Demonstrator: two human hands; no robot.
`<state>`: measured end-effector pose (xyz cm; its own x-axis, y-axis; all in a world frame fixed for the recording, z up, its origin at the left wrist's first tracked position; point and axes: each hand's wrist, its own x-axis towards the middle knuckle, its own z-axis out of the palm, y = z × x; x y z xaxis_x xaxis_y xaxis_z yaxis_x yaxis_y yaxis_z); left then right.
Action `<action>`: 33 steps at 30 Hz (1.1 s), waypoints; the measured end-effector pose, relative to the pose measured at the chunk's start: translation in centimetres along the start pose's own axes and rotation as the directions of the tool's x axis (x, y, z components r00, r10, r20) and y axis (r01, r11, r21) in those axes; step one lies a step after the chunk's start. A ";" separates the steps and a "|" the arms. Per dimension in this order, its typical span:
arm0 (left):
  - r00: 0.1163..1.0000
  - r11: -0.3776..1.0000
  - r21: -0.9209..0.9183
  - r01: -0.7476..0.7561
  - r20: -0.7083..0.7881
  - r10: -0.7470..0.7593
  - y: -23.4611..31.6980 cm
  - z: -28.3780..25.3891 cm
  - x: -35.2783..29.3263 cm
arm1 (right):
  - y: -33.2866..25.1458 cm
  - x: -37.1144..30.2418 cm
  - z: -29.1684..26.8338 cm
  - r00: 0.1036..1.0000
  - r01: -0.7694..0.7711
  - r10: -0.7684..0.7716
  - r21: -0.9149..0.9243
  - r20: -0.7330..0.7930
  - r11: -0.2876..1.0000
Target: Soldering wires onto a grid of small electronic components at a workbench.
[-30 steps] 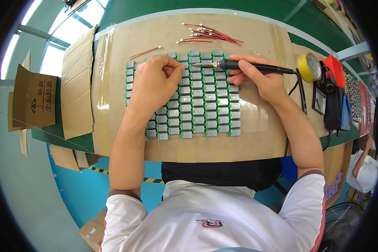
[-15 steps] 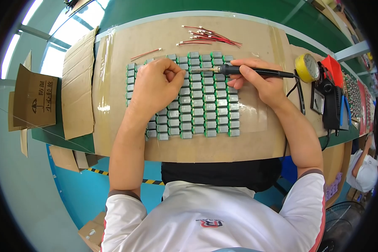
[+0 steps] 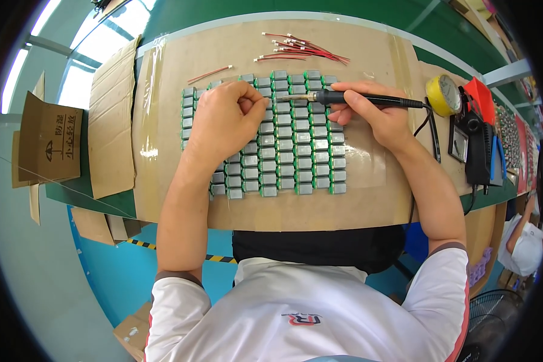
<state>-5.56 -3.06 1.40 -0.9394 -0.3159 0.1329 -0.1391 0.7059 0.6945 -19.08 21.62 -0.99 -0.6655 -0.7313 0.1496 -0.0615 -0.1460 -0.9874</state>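
Here's my right hand [image 3: 374,111], fingers closed around the black handle of the soldering iron [image 3: 332,96]. I'd call it light and stiff, the cord [image 3: 428,114] likely tugging a little at the back; the handle is the place to grip, the metal shaft surely too hot. It juts left out of those fingers, its tip over the upper rows; touching or not, I can't tell.

Facing it, my left hand [image 3: 226,117]: thumb and forefinger pinched narrow, just left of the tip. Anything between them? Too small to tell. Right under both hands, rows of grey-topped green circuit modules [image 3: 285,146]; small, rigid, I'd guess, boards fragile, so best held by the grey bodies.

Beyond my left fingers lies a single red-and-black lead [image 3: 210,75]; farther out, ahead between the hands, a loose bunch of wire leads [image 3: 320,51]. Well right of my right fingers: yellow tape roll [image 3: 443,96], then the black soldering station [image 3: 479,151].
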 end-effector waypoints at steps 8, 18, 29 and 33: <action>1.000 0.999 0.015 -0.028 0.002 0.028 -0.1 0.1 0.1 | 0.0 0.0 0.0 1.000 0.002 -0.002 0.006 0.001 1.000; 0.997 0.997 0.032 -0.071 0.004 0.071 -0.4 0.2 0.1 | -0.2 0.0 0.0 1.000 0.000 0.000 -0.002 0.001 1.000; 0.944 0.834 -0.451 0.317 0.066 -0.323 1.5 -0.7 0.1 | -0.5 -0.5 -0.3 0.998 0.062 -0.061 0.032 -0.032 0.998; 0.955 0.872 -0.394 0.289 0.051 -0.294 1.5 -1.1 0.1 | -0.2 -0.9 -0.5 0.997 0.074 -0.072 -0.074 0.023 0.994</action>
<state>-5.49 -2.72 3.17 -0.8717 -0.4768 -0.1129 -0.2698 0.2747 0.9229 -18.84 22.58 -0.94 -0.6416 -0.7342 0.2219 -0.1658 -0.1498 -0.9747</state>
